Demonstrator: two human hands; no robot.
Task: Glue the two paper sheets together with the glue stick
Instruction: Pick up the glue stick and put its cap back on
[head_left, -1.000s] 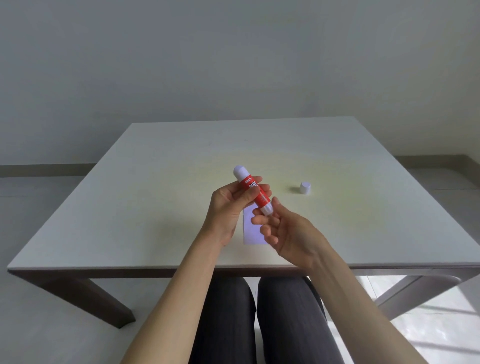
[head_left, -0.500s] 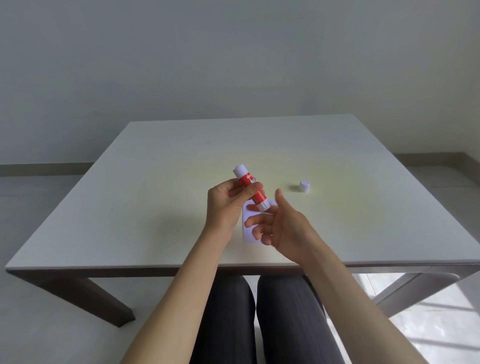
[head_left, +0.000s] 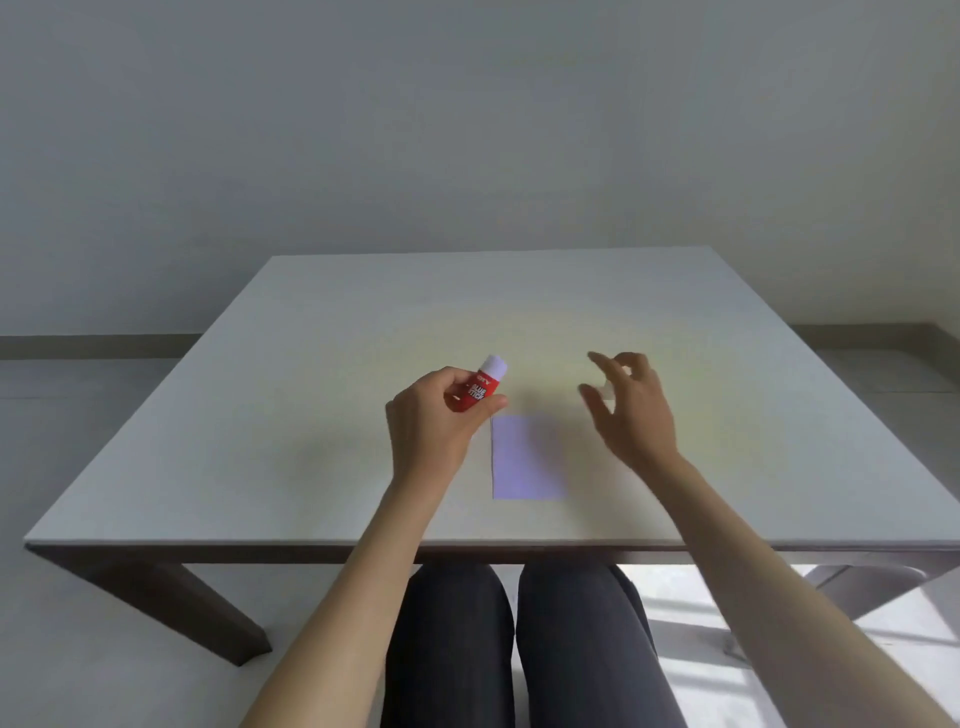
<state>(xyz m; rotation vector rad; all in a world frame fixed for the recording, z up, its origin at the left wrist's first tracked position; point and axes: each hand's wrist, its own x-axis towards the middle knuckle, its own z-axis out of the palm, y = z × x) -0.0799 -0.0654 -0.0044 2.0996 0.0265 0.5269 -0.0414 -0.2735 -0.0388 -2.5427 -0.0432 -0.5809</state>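
The left hand (head_left: 434, 423) grips the red glue stick (head_left: 475, 391), tilted, just left of the paper sheet (head_left: 527, 457) on the surface (head_left: 260, 415); the right hand (head_left: 631, 410) hovers spread beyond it.

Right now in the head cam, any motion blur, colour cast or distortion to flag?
Head view: the right hand is smeared at the fingertips, so the cap can't be made out there; the left hand and glue stick are sharper, label just readable. A yellowish patch tints the table centre; the paper looks lilac. Table edges splay, wide-angle.
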